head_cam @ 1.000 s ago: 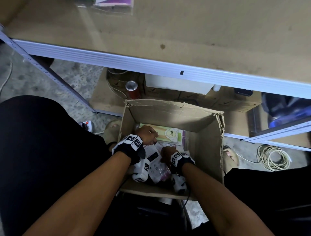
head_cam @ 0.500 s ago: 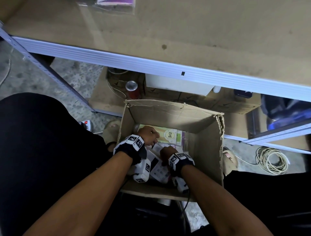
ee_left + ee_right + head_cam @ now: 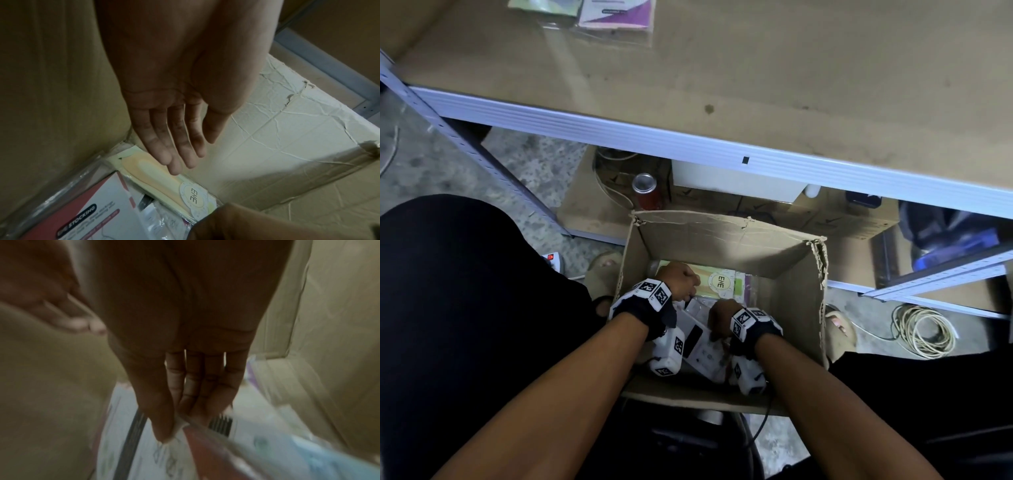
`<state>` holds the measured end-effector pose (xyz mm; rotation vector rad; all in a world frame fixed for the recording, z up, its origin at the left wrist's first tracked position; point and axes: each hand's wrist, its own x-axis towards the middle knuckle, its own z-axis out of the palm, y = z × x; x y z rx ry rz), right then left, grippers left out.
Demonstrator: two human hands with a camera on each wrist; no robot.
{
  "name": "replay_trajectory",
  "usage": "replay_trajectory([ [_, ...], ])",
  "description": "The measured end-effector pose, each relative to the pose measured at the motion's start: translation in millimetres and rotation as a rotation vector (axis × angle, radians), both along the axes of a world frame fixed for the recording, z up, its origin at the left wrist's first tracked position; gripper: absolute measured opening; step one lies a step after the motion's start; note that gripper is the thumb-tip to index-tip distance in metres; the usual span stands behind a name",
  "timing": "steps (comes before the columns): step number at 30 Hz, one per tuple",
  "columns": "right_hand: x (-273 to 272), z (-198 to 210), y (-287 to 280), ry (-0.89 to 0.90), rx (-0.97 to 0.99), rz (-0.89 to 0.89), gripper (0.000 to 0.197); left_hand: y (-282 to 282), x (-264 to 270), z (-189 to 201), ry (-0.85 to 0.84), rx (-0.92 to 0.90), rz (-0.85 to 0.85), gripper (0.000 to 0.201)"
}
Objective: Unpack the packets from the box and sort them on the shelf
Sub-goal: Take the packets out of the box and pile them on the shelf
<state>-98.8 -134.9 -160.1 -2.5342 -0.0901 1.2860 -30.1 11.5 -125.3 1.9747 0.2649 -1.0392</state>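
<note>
Inside the cardboard box (image 3: pixel 726 240), our left hand (image 3: pixel 174 100) reaches with straight, spread-free fingers toward the yellow EVE packet (image 3: pixel 160 177) against the box's far wall. Our right hand (image 3: pixel 185 369) pinches a clear-wrapped packet (image 3: pixel 207 444) nearer us.

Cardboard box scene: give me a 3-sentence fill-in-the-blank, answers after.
1. Both hands are down inside the cardboard ____.
2. The round label on the yellow packet under the left hand reads ____.
3. The right hand pinches a packet edge between the fingers and the ____.

Missing words: box; EVE; thumb
</note>
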Motion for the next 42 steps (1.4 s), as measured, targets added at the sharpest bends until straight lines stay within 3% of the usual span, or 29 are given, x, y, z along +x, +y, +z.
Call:
replay_trajectory([
  [3, 4, 20, -12, -0.01, -0.026, -0.021, 0.034, -6, 0, 1, -0.004, 0.0, 0.028, 0.015],
  [7, 7, 46, -24, -0.064, -0.099, 0.003, 0.036, -7, -1, 4, -0.107, 0.04, -0.027, 0.019],
  [11, 15, 75, -36, -0.103, -0.16, -0.01, 0.04, -3, -2, 11, -0.244, 0.202, -0.147, 0.029],
  [15, 25, 112, -44, -0.142, -0.203, -0.037, 0.034, -1, -2, 17, -0.346, 0.35, -0.111, 0.036],
  [20, 29, 165, -61, -0.332, -0.234, -0.041, 0.015, 5, -1, 12, -0.279, 0.351, -0.089, 0.036],
  [24, 24, 199, -71, -0.454, -0.209, -0.066, 0.015, 5, -5, 1, -0.204, 0.335, -0.131, 0.037],
  [29, 13, 226, -77, -0.553, -0.093, -0.093, 0.014, -8, -19, -10, -0.185, 0.334, -0.328, 0.032],
  [32, 12, 236, -80, -0.602, -0.029, -0.134, 0.012, -18, -29, -13, -0.198, 0.338, -0.54, 0.033],
  [37, 17, 247, -80, -0.712, 0.002, -0.143, 0.014, -32, -42, -29, -0.311, 0.207, -0.731, 0.043],
  [42, 17, 251, -76, -0.74, 0.061, -0.169, 0.014, -44, -41, -43, -0.375, 0.325, -0.92, 0.048],
])
